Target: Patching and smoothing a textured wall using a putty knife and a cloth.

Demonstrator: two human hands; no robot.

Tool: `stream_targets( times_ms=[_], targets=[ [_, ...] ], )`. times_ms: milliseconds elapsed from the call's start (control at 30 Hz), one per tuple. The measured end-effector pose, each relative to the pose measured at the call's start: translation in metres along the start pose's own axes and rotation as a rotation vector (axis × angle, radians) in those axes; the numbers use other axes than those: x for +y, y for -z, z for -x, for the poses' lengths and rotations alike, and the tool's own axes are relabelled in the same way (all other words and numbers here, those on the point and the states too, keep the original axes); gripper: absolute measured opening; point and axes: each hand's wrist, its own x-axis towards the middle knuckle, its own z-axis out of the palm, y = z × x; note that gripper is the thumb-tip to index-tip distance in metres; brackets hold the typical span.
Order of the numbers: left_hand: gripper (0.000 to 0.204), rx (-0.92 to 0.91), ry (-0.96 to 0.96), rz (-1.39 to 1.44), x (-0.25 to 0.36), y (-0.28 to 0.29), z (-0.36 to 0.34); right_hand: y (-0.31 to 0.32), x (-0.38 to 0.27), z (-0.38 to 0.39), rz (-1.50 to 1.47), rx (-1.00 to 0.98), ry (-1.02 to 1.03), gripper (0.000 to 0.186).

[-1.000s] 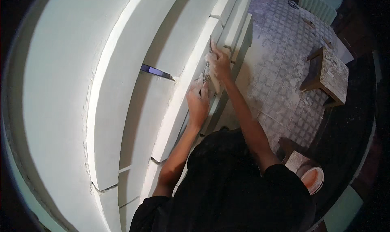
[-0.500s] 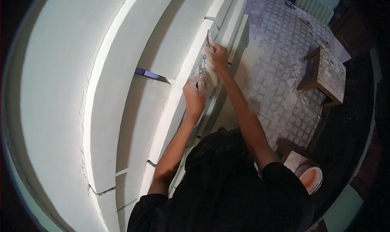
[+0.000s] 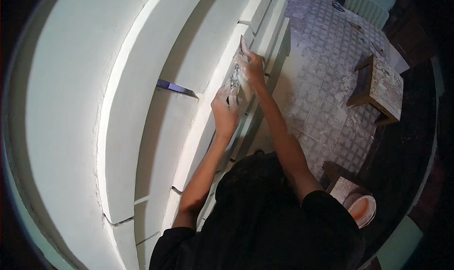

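Note:
A long, flat scraper blade, grey and speckled with white residue, lies along the edge of a pale plastered ledge. My left hand grips its nearer end, with white dust on the fingers. Farther up the blade, my right hand is closed on it, and the index finger stretches toward the far tip. Both hands sit close against the ledge. The blade's underside and part of its length are hidden by my fingers.
Stepped white mouldings, including a curved band, run along my left. To the right, a dusty tiled floor carries a spattered wooden stool. A bucket with orange-pink insides stands by a second stool at lower right.
Both hands have shifted very slightly left with the scraper blade, along the same ledge. The grip of each hand looks the same.

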Motion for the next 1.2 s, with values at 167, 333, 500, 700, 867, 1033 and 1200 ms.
stream_targets(
  times_ms=[167,333,500,700,867,1033,1200],
  targets=[
    [0.022,0.006,-0.099,-0.063,-0.006,-0.017,-0.021,0.014,0.007,-0.023,0.015,0.036,-0.023,0.065],
    [0.025,-0.004,-0.140,-0.023,-0.009,-0.032,-0.033,0.023,0.008,-0.039,-0.046,0.050,-0.017,0.064],
    [0.023,-0.043,-0.137,-0.060,-0.006,-0.028,-0.040,0.019,-0.015,-0.032,-0.030,0.041,-0.111,0.067],
    [0.034,-0.169,-0.403,-0.251,-0.023,0.031,-0.020,0.012,-0.008,0.029,-0.094,0.014,-0.121,0.075],
    [0.056,-0.415,-0.410,-0.483,-0.043,0.036,-0.025,-0.008,0.000,0.040,0.289,0.020,0.051,0.075],
    [0.071,-0.502,-0.415,-0.474,-0.047,0.040,-0.027,-0.010,-0.015,0.036,0.214,0.003,-0.123,0.069],
    [0.082,-0.499,-0.422,-0.473,-0.046,0.039,-0.027,-0.018,-0.002,0.022,0.055,0.074,-0.173,0.058]
  ],
)
